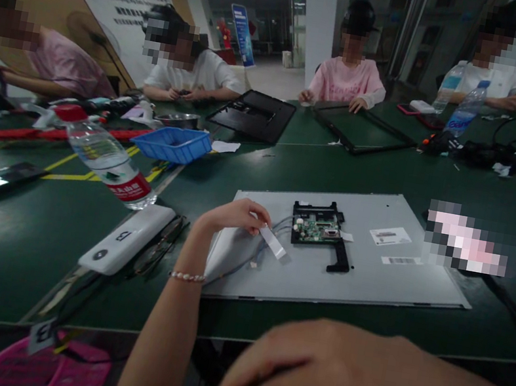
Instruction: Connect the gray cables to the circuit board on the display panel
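Observation:
A grey flat panel (252, 285) lies on the green table, bearing a black bracket with a green circuit board (319, 229) near its middle. Over the panel's left part, my left hand (246, 216) pinches a strip of whitish tape (273, 242) that hangs down to the right, beside thin grey cables (246, 259). Close to the camera, my right hand (328, 385) is bent in front of the table edge; its fingertips are hidden, and whether it holds anything does not show. Two white labels (390, 235) are on the panel's right part.
Left of the panel are glasses (158, 247), a white power bank (127, 240), a bottle (108, 160) and a blue basket (174, 144). A blurred pink object (469, 243) with a cable lies right. Black frames (363, 146) and several people are across the table.

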`<state>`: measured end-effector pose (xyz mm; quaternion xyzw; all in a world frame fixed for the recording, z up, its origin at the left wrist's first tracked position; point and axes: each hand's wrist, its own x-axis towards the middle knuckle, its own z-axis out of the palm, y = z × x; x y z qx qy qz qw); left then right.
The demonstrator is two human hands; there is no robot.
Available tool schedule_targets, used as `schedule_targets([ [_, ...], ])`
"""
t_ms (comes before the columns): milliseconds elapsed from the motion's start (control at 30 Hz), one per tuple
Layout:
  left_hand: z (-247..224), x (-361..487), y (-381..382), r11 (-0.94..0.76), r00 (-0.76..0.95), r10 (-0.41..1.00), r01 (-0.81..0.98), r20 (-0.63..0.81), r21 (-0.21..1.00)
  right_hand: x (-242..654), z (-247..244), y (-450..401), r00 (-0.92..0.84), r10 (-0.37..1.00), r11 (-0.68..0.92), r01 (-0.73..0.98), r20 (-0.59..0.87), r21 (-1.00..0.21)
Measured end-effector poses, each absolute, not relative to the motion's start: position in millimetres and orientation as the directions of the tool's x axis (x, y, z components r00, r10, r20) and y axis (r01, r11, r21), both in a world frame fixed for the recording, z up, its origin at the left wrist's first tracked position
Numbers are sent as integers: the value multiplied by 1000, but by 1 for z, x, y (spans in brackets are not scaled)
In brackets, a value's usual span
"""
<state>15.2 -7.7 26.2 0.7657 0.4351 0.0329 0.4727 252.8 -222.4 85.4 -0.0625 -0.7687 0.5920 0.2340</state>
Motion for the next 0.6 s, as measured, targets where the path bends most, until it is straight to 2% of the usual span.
schedule_targets([
  [33, 26, 15, -7, -179, 621, 697, 635, -359, 752, 253, 85, -209, -865, 415, 487, -51, 283, -872],
  [67, 26, 15, -7, -183, 624, 696, 634, -357, 751, 254, 80, -196, -835, 468, 647, 99, 291, -756],
  [100, 26, 15, -7, -186, 626, 694, 633, -355, 751, 255, 73, -184, -815, 495, 748, 223, 301, -625],
  [167, 27, 16, -8, -187, 629, 690, 632, -357, 752, 256, 54, -162, -797, 522, 830, 393, 305, -395],
  [233, 29, 17, -9, -184, 631, 685, 633, -363, 752, 256, 36, -144, -804, 514, 855, 453, 300, -252],
  [333, 31, 18, -11, -188, 641, 674, 630, -367, 754, 252, 18, -127, -825, 485, 874, 452, 289, -177],
  [600, 32, 18, -13, -220, 648, 676, 632, -352, 743, 239, 1, -126, -834, 453, 891, 436, 314, -129],
])
